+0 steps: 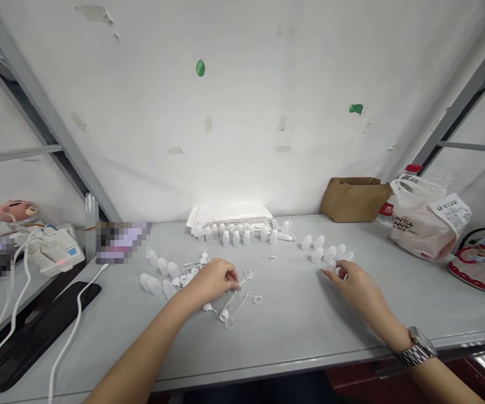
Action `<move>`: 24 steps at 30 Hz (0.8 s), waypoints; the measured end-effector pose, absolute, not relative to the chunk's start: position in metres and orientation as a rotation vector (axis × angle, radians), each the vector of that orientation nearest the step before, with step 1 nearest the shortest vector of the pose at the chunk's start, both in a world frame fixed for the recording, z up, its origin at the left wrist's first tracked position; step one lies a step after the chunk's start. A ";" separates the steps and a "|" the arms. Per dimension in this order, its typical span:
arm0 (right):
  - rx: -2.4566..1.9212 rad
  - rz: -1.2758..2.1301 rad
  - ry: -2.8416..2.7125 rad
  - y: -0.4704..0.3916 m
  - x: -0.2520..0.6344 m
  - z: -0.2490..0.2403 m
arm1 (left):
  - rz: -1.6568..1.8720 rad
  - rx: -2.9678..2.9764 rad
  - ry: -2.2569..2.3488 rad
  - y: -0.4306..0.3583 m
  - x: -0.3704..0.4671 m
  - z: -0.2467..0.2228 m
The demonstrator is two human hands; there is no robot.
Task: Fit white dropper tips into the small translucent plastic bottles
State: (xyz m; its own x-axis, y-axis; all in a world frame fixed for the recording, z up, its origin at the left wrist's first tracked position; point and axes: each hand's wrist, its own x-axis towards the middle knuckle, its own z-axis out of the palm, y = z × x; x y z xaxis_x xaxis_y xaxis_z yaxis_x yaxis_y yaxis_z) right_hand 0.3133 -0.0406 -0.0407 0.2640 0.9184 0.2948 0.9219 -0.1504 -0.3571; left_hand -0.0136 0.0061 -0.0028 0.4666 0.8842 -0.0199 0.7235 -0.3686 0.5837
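Right hand (358,286) at white bottles (317,256), left hand (213,278) at looped cap strap (243,280)

Head view: right of centre on the grey table (292,331), one small bottle (330,262) just far-left of right fingertips, partly covered, long axis unclear. Right hand clearly nearer; left hand well off to the left. At left fingertips, looped cap strap, long axis near-left to far-right; loose cap (224,316) just nearer. Far middle, rows of capped bottles (236,238).

Right pose: forearm in from near right, palm down, thumb and forefinger toward far left; cannot tell if gripping the small bottle or only touching. Left pose: forearm in from near left, fingers curled down; cannot tell if pinching the strap.
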 end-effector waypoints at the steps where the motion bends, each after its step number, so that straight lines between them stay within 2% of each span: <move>1: -2.021 -0.022 -1.701 -0.039 0.309 -0.041 | 0.410 2.186 1.345 0.005 -0.014 -0.001; 6: -1.578 0.047 -1.950 -0.027 0.265 -0.014 | 0.596 2.154 1.434 0.002 -0.002 -0.005; 11: -1.411 0.355 -2.005 0.006 0.219 0.014 | 0.661 2.219 1.378 0.002 0.010 -0.023; 18: -1.030 1.076 -1.589 0.034 0.202 -0.020 | 0.716 2.123 1.418 0.005 0.009 -0.021; 24: -1.041 1.214 -1.478 0.024 0.202 -0.026 | 0.679 2.078 1.388 0.004 0.008 -0.023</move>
